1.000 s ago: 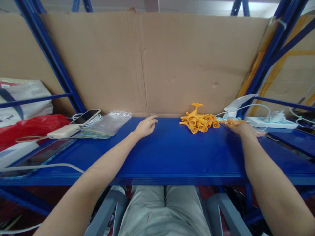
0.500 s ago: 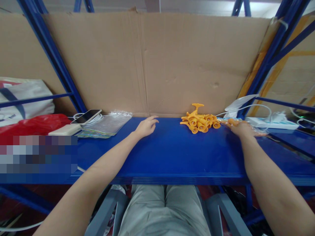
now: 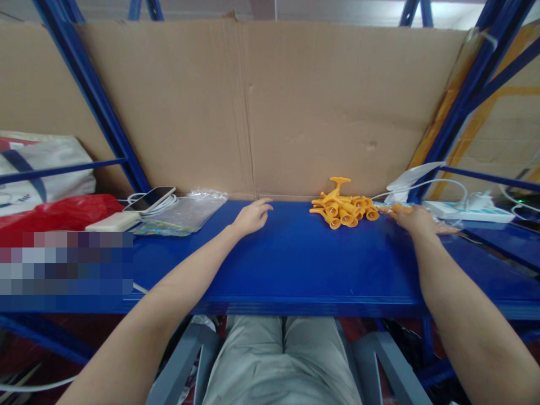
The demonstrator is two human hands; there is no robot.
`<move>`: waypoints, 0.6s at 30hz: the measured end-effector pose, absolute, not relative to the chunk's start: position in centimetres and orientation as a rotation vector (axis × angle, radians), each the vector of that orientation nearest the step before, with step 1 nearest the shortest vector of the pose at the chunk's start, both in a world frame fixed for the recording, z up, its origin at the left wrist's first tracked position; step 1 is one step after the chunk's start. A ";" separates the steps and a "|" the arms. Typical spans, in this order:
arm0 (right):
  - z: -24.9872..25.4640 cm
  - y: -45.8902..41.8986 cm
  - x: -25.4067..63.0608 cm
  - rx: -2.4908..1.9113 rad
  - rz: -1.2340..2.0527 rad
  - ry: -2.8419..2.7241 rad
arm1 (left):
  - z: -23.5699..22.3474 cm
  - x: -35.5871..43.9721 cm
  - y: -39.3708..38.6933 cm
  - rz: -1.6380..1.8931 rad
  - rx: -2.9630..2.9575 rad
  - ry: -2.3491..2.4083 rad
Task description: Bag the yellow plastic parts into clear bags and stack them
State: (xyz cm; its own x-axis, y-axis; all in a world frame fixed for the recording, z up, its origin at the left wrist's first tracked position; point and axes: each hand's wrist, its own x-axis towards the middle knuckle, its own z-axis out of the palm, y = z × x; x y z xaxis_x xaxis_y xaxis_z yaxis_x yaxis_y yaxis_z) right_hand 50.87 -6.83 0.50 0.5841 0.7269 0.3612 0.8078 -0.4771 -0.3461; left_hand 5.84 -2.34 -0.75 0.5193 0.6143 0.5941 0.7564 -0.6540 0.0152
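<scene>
My left hand [image 3: 253,217] rests on the blue tabletop [image 3: 295,264], left of centre. Its fingers are loosely bent and apart, with nothing in them. To its right lies a heap of orange-yellow plastic pieces [image 3: 346,211] with flared, cup-like ends; one T-shaped piece [image 3: 337,184] sticks up at the back. My right hand [image 3: 417,220] is just right of the heap, closed on a clear plastic bag [image 3: 448,228] with orange pieces showing at its left end. The right fingertips are partly hidden.
At the left lie a flat stack of clear plastic bags [image 3: 189,211], a phone [image 3: 152,199] on a coiled white cable, a white box [image 3: 113,222] and a red bag [image 3: 63,211]. A white power strip [image 3: 472,211] stands right. Cardboard [image 3: 295,112] walls the back between blue posts.
</scene>
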 end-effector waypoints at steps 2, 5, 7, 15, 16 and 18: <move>1.2 -7.4 49.9 -2.360 -0.210 -1.136 | -0.7 5.8 -2.3 -0.838 -2.512 -1.166; 2.2 -8.2 48.5 -2.283 -0.272 -1.181 | -0.6 5.7 -2.3 -0.847 -2.496 -1.186; 2.6 -8.3 48.0 -2.202 -0.332 -1.248 | -0.6 5.5 -2.2 -0.854 -2.473 -1.214; 3.8 -5.5 44.3 -1.793 -0.410 -1.638 | -0.3 4.1 -1.2 -0.643 -2.200 -1.575; 4.2 -4.9 43.5 -1.757 -0.406 -1.680 | -0.3 3.7 -1.0 -0.611 -2.157 -1.645; 5.1 -3.9 42.0 -1.682 -0.403 -1.743 | -0.4 2.7 -0.8 -0.566 -2.082 -1.788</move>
State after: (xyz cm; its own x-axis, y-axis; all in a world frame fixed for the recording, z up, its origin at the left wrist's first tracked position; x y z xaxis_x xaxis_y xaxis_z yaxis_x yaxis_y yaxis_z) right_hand 41.98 -3.90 5.08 0.0585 0.7586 0.6489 0.9663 0.1201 -0.2275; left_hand 2.69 -0.76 -0.41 0.1298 0.8540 0.5039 0.9884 -0.1520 0.0031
